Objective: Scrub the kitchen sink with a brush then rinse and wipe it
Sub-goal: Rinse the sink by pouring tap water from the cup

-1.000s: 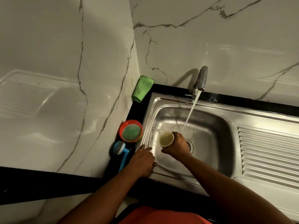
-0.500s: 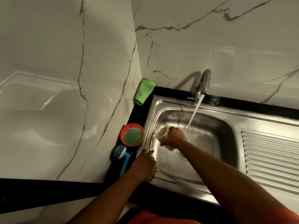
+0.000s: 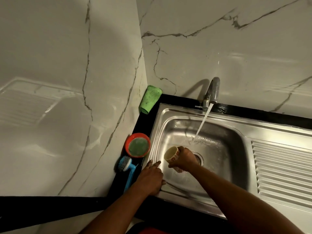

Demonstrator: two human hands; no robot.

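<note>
A stainless steel sink (image 3: 236, 132) fills the lower right, and water runs from the tap (image 3: 212, 92) into its basin. My right hand (image 3: 184, 159) grips a small cream cup (image 3: 171, 153) tilted on its side, mouth towards the left, just left of the drain. My left hand (image 3: 150, 176) rests flat on the sink's front-left rim, fingers straight. A blue-handled scrub brush (image 3: 127, 169) lies on the black counter just left of that hand.
A red tub holding a green scouring pad (image 3: 137, 146) sits left of the sink. A folded green cloth (image 3: 150, 99) leans in the wall corner. The ribbed drainboard (image 3: 283, 171) extends right. Marble walls stand behind and to the left.
My right hand tipped the cup sideways towards the basin's left wall, then brought it back a little towards the drain, still tilted. My left hand stayed on the rim. Water keeps running.
</note>
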